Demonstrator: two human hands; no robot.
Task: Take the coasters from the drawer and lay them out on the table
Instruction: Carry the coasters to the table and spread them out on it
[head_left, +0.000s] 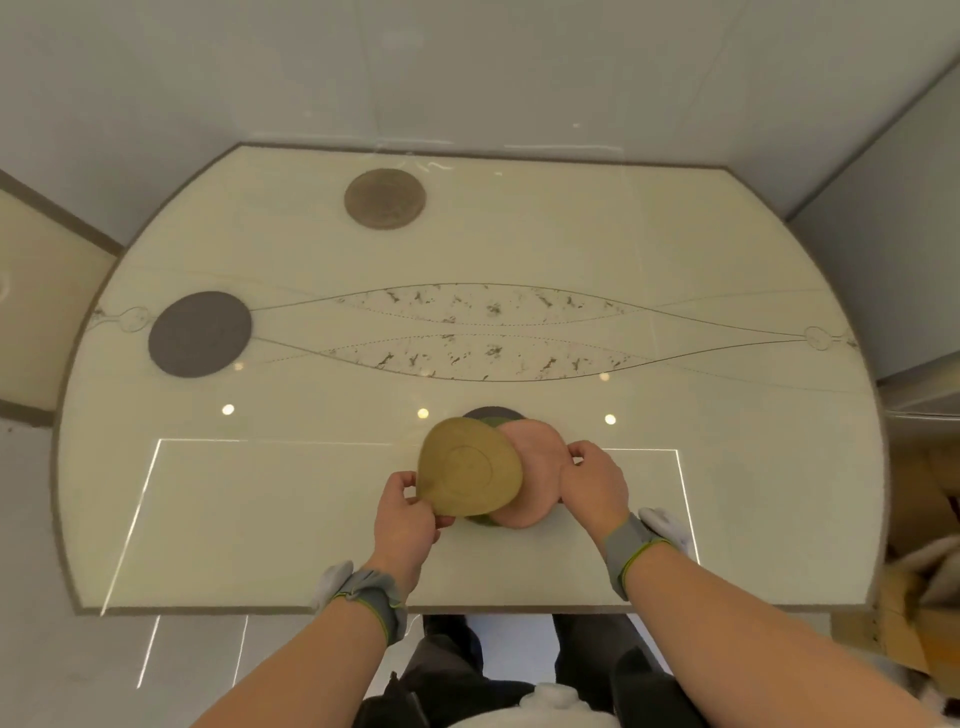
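Observation:
A small stack of round coasters sits above the near middle of the glossy cream table (675, 260). My left hand (408, 519) pinches the lower left edge of a mustard-yellow coaster (470, 465), lifted and tilted off the stack. My right hand (592, 486) grips the right edge of a pink coaster (535, 467) beneath it. A green coaster (485, 518) and a dark grey one (491, 413) peek out below. A dark grey coaster (200, 333) lies flat at the left, a brown one (385, 198) at the far side. No drawer is visible.
The table has a curved far edge and a straight near edge (260, 609), with a patterned band across its middle. My legs stand under the near edge. Grey walls close in behind, and a wooden piece (914, 613) stands at the right.

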